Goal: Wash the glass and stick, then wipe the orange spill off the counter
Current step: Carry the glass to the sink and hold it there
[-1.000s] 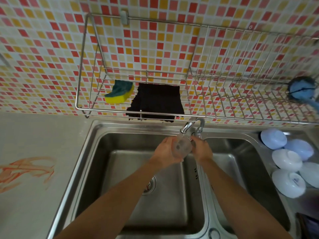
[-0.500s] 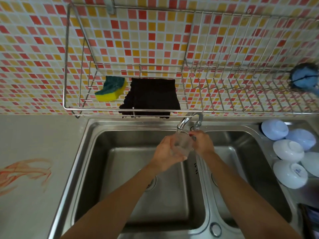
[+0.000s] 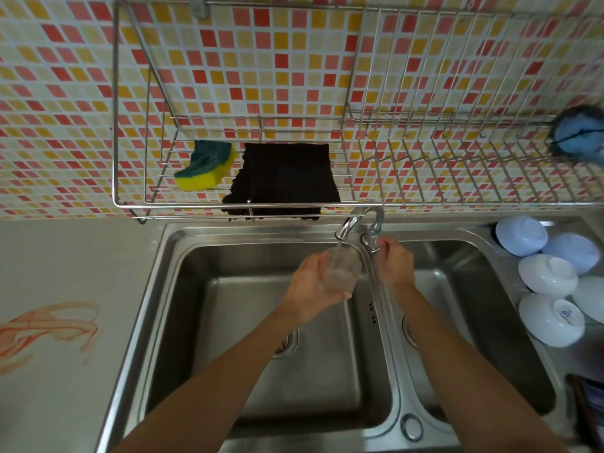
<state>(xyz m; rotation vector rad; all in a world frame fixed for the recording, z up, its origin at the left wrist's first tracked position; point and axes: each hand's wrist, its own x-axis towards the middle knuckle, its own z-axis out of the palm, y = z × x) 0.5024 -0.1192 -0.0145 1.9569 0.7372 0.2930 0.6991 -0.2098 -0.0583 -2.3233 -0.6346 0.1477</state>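
Note:
My left hand (image 3: 307, 286) holds a clear glass (image 3: 340, 273) over the left sink basin (image 3: 222, 308), right under the faucet spout (image 3: 344, 227). A thin stream of water runs into the glass. My right hand (image 3: 397, 263) is beside the glass, its fingers closed on the tap handle (image 3: 372, 241). A pale, thin streak below that hand may be the stick, but I cannot tell. The orange spill (image 3: 49, 328) is smeared on the grey counter at the far left.
A wire rack (image 3: 457, 165) on the tiled wall holds a yellow-green sponge (image 3: 206, 170), a black cloth (image 3: 284, 181) and a blue scrubber (image 3: 578, 135). Several white and pale blue bowls (image 3: 549, 276) lie upside down right of the right basin (image 3: 474, 305).
My right hand has left the glass and moved up to the tap handle. Water now runs into the glass, which my left hand keeps under the spout.

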